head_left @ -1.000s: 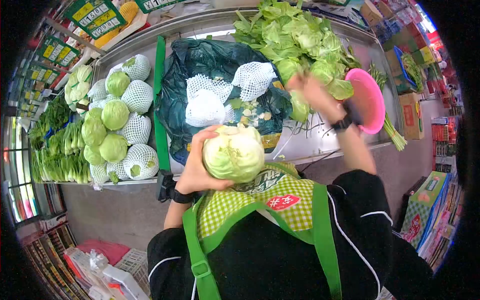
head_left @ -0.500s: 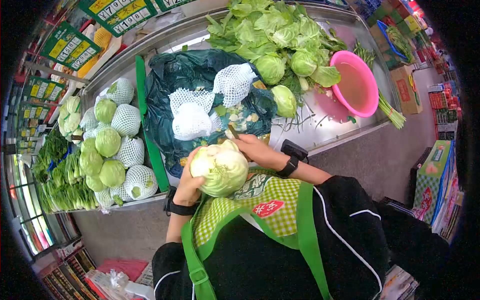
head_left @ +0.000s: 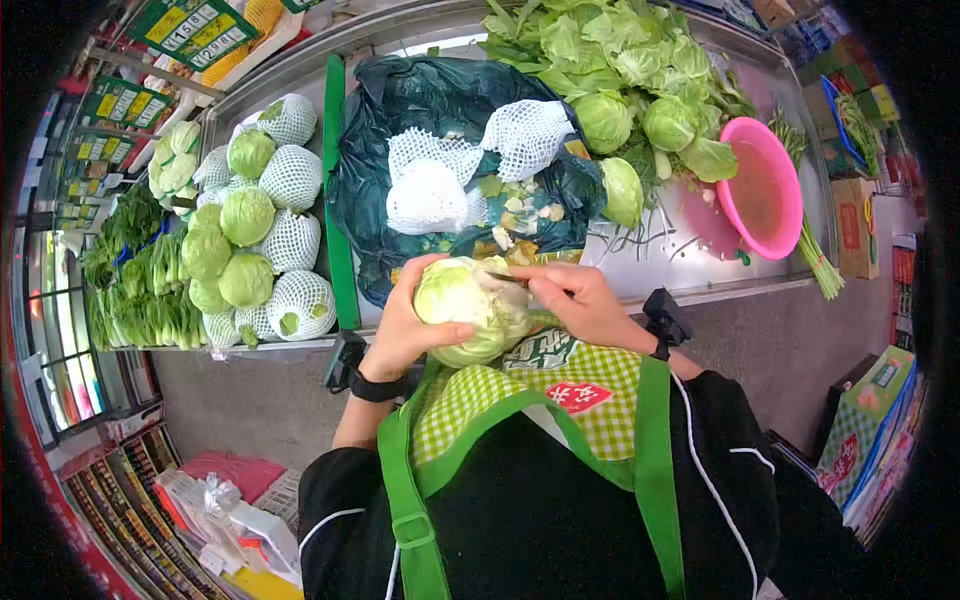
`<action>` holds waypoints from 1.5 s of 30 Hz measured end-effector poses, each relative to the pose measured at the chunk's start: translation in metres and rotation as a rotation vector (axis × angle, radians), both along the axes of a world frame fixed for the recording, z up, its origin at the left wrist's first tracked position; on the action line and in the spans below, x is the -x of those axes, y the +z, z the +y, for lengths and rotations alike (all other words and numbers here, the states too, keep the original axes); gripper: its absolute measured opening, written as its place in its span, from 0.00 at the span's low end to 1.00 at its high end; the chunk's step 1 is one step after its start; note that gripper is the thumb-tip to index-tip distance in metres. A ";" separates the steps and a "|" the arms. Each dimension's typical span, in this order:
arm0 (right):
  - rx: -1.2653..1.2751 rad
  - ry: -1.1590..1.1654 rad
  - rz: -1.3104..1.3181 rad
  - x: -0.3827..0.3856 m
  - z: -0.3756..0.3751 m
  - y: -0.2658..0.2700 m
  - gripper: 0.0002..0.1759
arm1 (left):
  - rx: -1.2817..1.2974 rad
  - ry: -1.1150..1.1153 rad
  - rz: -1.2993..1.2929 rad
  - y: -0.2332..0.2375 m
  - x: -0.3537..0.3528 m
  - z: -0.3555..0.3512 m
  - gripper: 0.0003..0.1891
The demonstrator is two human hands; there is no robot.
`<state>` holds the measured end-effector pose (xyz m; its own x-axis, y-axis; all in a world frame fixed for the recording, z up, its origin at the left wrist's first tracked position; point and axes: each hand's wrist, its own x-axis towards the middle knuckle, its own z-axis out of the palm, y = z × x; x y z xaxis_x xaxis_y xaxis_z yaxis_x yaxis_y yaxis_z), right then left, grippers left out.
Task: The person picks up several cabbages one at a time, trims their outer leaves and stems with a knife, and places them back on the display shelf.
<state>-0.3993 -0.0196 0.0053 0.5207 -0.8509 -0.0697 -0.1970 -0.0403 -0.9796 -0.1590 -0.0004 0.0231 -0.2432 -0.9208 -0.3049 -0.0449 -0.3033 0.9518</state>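
Against the apron's front, my left hand (head_left: 400, 325) is wrapped round the left side of a pale green cabbage (head_left: 460, 300). A small knife (head_left: 507, 277) is gripped in my right hand (head_left: 580, 305), its dark blade at the cabbage's whitish stem end. How deep the blade sits cannot be made out. Just beyond the hands, a dark green plastic bag (head_left: 365, 130) lies spread out, with leaf and stem scraps (head_left: 525, 215) on it. Two white foam-netted bundles rest there too: one at the middle (head_left: 425, 195) and another farther right (head_left: 525, 140).
Netted and bare cabbages (head_left: 247, 215) are stacked left of a green divider (head_left: 336, 190). Loose cabbage leaves (head_left: 600, 45) heap at the back right, beside a pink basin (head_left: 728, 175) of murky water. The metal counter's front edge (head_left: 720, 293) runs before me.
The cabbage has turned so its stem end faces right. My right hand has brought the knife from beyond the cabbage onto that end. The whole view has shifted.
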 end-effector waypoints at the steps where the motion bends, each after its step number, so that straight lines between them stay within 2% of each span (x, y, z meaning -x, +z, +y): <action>1: -0.012 -0.076 -0.105 -0.007 0.006 0.004 0.11 | -0.006 0.006 -0.006 0.001 0.003 0.002 0.40; 2: -0.013 -0.077 -0.103 -0.008 0.010 0.001 0.11 | -0.008 0.004 -0.005 0.001 0.005 0.004 0.40; 4: -0.287 -0.087 -0.292 -0.014 0.013 -0.002 0.04 | -0.048 0.104 0.016 0.001 0.008 0.008 0.39; 6: -0.240 -0.056 -0.293 -0.018 0.014 0.003 0.07 | -0.055 0.123 0.002 0.007 0.013 0.012 0.39; 8: -0.204 -0.090 -0.182 -0.022 0.013 -0.001 0.08 | -0.093 0.153 -0.008 0.011 0.016 0.014 0.39; 13: -0.281 -0.084 -0.127 -0.030 0.006 0.002 0.09 | -0.087 0.173 -0.085 0.005 0.012 0.023 0.42; 18: -0.244 -0.033 -0.291 -0.029 0.009 -0.004 0.10 | 0.017 0.123 -0.078 -0.001 0.013 0.028 0.43; 19: -0.245 -0.036 -0.290 -0.026 0.009 -0.010 0.10 | -0.030 0.138 -0.067 0.009 0.017 0.028 0.43; 21: 0.027 -0.155 0.018 -0.013 0.009 -0.042 0.10 | 0.040 0.088 -0.120 0.006 0.010 0.030 0.43; 22: -0.071 -0.282 0.163 0.003 0.002 -0.075 0.10 | 0.116 0.042 -0.175 0.006 0.008 0.031 0.44; 23: -0.020 -0.312 0.261 0.028 0.001 -0.129 0.13 | 0.174 0.023 -0.142 0.011 0.009 0.032 0.43; 24: -0.133 -0.280 0.335 0.038 0.003 -0.126 0.14 | 0.181 0.028 -0.138 0.011 0.008 0.029 0.43; 26: -0.131 -0.275 0.250 0.044 0.008 -0.128 0.14 | 0.110 0.052 -0.156 0.011 0.010 0.031 0.42; 30: -0.211 -0.336 0.068 0.005 0.010 -0.049 0.12 | 0.047 0.105 -0.051 0.018 0.019 0.026 0.41; 32: -0.257 -0.148 -0.170 -0.009 0.015 -0.021 0.10 | 0.035 0.099 -0.054 0.014 0.017 0.025 0.41; 35: -0.196 -0.057 -0.239 -0.022 0.016 0.000 0.07 | 0.058 0.055 -0.174 0.011 0.015 0.022 0.41; 40: -0.188 -0.106 -0.091 -0.020 0.008 -0.018 0.09 | 0.095 0.002 -0.278 0.012 0.012 0.025 0.41; 42: 0.060 -0.219 0.178 -0.010 -0.003 -0.061 0.10 | 0.117 0.044 -0.165 0.007 0.012 0.025 0.41; 43: 0.038 -0.341 0.188 -0.007 -0.003 -0.072 0.12 | 0.176 0.016 -0.209 0.009 0.008 0.026 0.42; 45: 0.011 -0.351 0.217 -0.003 -0.002 -0.076 0.12 | 0.154 0.035 -0.206 0.007 0.007 0.025 0.42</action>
